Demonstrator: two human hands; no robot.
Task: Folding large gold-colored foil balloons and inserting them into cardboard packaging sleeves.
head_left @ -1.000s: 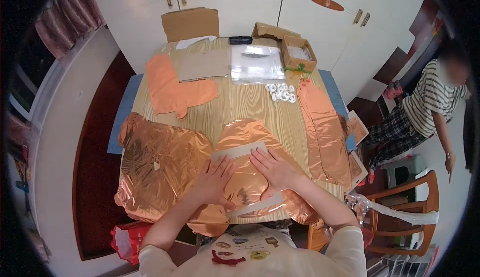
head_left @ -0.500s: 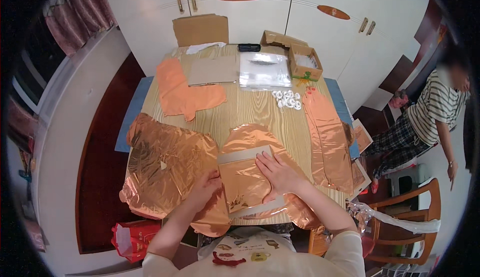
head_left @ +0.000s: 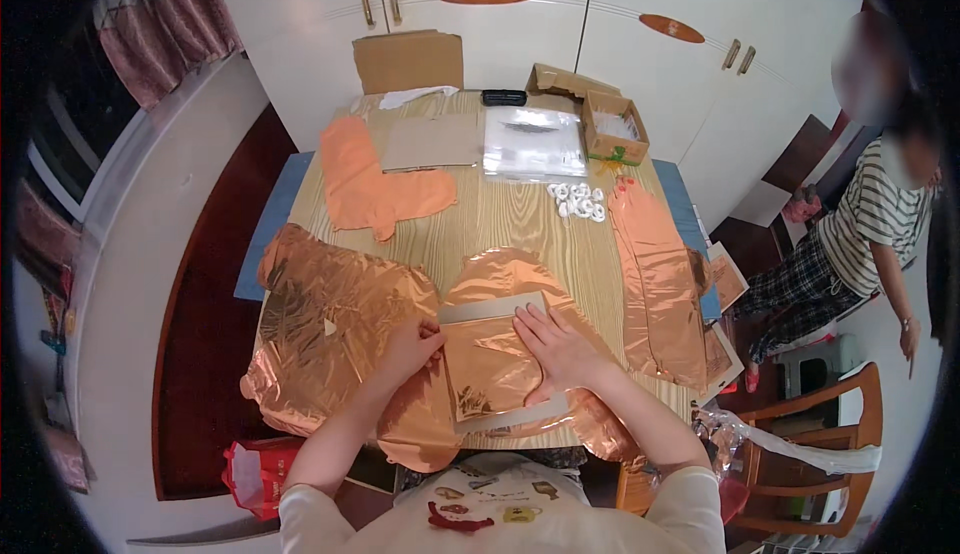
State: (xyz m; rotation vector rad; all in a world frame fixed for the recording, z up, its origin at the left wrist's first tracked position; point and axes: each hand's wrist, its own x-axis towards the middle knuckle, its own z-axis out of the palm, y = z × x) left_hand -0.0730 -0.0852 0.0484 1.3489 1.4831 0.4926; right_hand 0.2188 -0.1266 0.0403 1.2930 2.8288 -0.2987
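Observation:
A large rose-gold foil balloon point(head_left: 340, 329) lies flat across the near part of the table, with a grey cardboard sheet point(head_left: 490, 308) under its folded middle. My right hand point(head_left: 558, 352) rests open on that fold, fingers spread, pressing foil against cardboard. At the cardboard's left edge, my left hand point(head_left: 410, 349) has its fingers curled together on the foil. Part of the cardboard shows above and below the folded layer; the rest is covered.
Further back are a matte orange balloon point(head_left: 365, 194), a cardboard sheet point(head_left: 430, 142), clear plastic bags point(head_left: 535, 141), white ribbon rolls point(head_left: 577, 201) and an open carton point(head_left: 615, 131). More folded balloons point(head_left: 660, 294) lie right. Beyond the wooden chair point(head_left: 850, 444) stands a person point(head_left: 860, 214).
My left hand has slid slightly away from me along the cardboard's left edge, its fingers now curled at the foil. My right hand stays put. The view has shifted a little.

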